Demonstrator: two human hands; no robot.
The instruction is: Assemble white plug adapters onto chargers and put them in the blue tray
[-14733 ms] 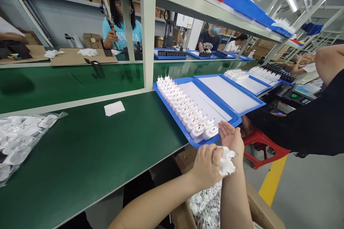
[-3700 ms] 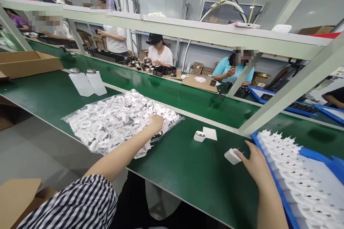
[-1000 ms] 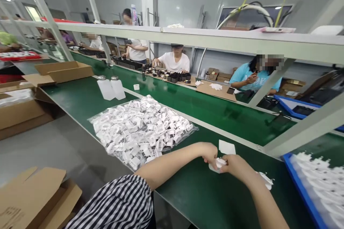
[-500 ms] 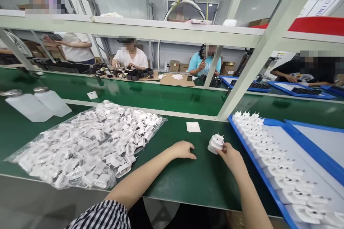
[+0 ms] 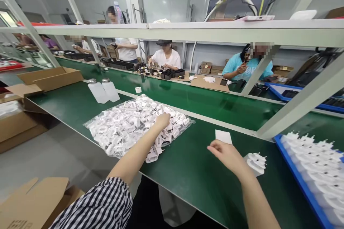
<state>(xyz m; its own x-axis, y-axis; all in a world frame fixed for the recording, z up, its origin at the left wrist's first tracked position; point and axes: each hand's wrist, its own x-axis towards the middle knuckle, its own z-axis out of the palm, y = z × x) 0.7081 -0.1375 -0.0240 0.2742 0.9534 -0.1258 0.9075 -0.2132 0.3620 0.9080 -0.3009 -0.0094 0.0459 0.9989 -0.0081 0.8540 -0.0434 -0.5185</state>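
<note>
My left hand (image 5: 162, 119) reaches out onto a heap of white charger plugs (image 5: 126, 128) lying on a clear plastic bag; its fingers curl down into the heap and are hidden. My right hand (image 5: 225, 153) hovers low over the green table (image 5: 185, 171) with fingers loosely spread and nothing in them. Two white charger plugs (image 5: 255, 162) lie on the table just right of that wrist. A small white paper slip (image 5: 223, 136) lies just beyond the right hand.
A blue tray (image 5: 294, 171) with rows of upright white plugs (image 5: 317, 157) sits at the right edge. Two white bottles (image 5: 103, 91) stand behind the heap. Cardboard boxes (image 5: 51, 77) are at left. Other people work across a green conveyor (image 5: 204, 101).
My left hand has gone from the bare table out to the heap of plugs. My right hand has let go of the plug it held; plugs now lie beside its wrist. The view swung left.
</note>
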